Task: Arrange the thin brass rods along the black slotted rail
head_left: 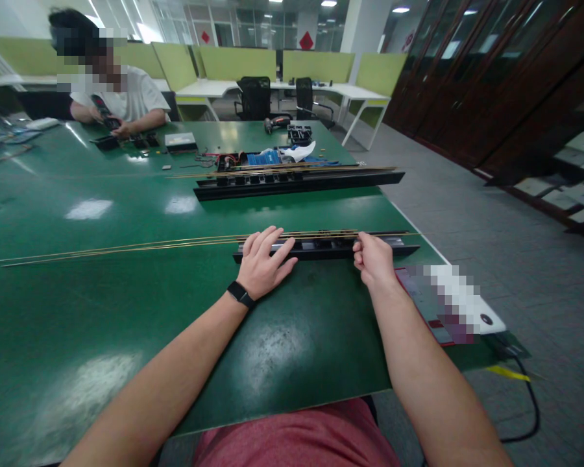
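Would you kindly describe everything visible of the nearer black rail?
The black rail is long and channel-like, perhaps metal, holding dark blocks and shiny parts. It lies crosswise on the table, near its right edge. Golden rods run along it. The left hand rests over it; contact of the right hand is unclear.

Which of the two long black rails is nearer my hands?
The near black rail, right at your left hand and right hand; the far black rail lies farther across the green table, away from both.

Ceiling lights [329,3] glow; white glare patches the glossy bench [102,298]; wide-angle distortion tilts the dark cabinets [467,78] at right.
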### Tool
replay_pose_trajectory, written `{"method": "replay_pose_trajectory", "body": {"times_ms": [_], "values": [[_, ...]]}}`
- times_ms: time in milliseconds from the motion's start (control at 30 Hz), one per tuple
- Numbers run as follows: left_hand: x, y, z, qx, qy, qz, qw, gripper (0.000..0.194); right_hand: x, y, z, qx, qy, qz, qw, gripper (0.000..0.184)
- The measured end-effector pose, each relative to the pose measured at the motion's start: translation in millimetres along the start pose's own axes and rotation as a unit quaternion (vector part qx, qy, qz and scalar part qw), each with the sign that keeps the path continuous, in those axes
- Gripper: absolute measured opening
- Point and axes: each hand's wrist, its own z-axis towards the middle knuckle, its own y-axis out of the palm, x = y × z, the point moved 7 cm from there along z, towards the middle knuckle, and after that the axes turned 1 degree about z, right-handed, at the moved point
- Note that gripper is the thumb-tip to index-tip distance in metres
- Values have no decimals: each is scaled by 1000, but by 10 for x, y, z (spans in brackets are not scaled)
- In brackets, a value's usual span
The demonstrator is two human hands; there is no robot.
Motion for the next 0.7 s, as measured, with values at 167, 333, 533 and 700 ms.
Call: {"method": "replay_pose_trajectory", "body": {"times_ms": [167,333,533,700], "values": [[61,-10,-27,2,26,1,1000,46,4,3,2,-2,-8,-7,1000,24],[39,9,-34,-15,24,-6,1000,45,9,7,-5,0,-8,-7,1000,24],[75,13,-20,-22,41,-20,999,42,12,19,-18,1,-6,-5,1000,24],[-36,-137,-22,69,-92,-52,992,38,14,15,-16,3,-7,-7,1000,25]]}}
